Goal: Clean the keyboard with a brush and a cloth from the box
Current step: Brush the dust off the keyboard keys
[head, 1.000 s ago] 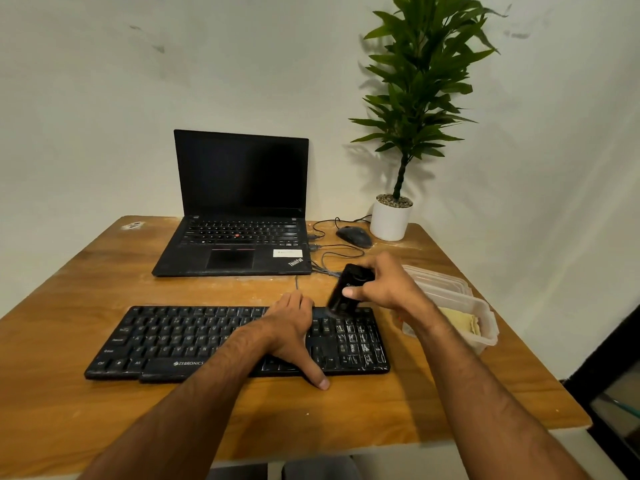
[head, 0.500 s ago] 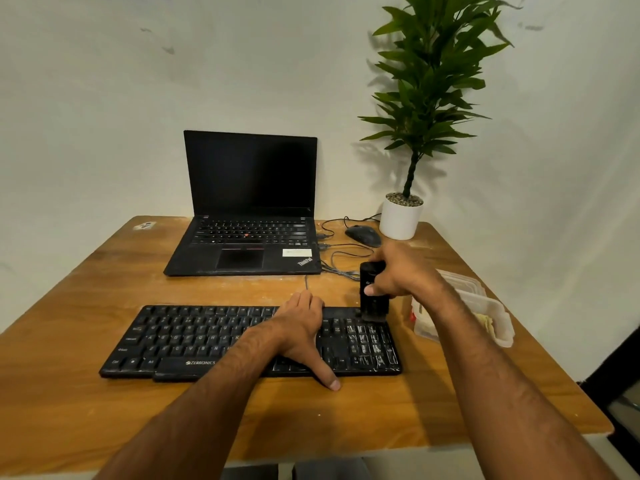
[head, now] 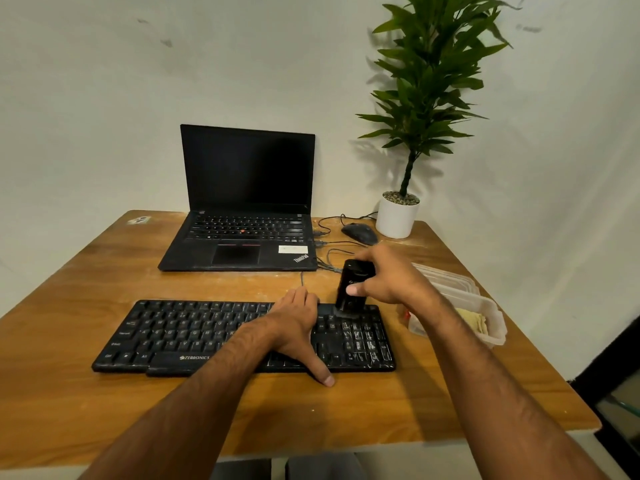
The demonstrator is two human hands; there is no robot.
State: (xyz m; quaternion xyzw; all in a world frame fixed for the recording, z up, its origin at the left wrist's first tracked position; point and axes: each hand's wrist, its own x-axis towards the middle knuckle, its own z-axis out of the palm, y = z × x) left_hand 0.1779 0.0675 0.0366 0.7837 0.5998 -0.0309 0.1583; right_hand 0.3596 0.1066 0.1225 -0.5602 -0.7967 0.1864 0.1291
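Observation:
A black keyboard (head: 194,336) lies across the wooden table (head: 104,403), its right-hand keys dusted white. My left hand (head: 294,327) rests flat on the keyboard right of its middle, thumb reaching over the front edge. My right hand (head: 388,278) grips a black brush (head: 349,289), held upright with its bristles on the keyboard's top right corner. A clear plastic box (head: 485,306) stands to the right, with a yellow cloth (head: 472,322) inside it.
An open black laptop (head: 242,209) sits behind the keyboard, with cables and a black mouse (head: 360,233) to its right. A potted plant in a white pot (head: 396,220) stands at the back right corner. The table's right edge runs close behind the box.
My right hand has carried the brush from a tilted pose over the keys to an upright stand at the keyboard's top right corner. My left hand stays put on the keyboard.

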